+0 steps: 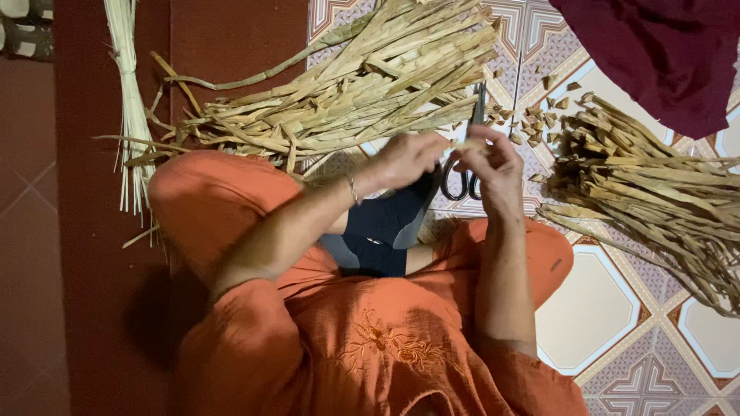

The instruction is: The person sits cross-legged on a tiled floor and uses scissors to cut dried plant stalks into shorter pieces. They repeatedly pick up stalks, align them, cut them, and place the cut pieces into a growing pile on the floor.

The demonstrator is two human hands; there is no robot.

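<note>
Both my hands, left hand (405, 158) and right hand (493, 166), pinch one dry strip (466, 144) above the scissors (466, 166), reed piles (362, 85) crowding either side.

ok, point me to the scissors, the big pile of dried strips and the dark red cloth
scissors (463, 183), head view, on the black handle loops.
big pile of dried strips (362, 85), head view, mid-bundle.
dark red cloth (663, 54), head view, centre of the fabric.

No packages, labels, signs or screens, as far as visible.
</note>
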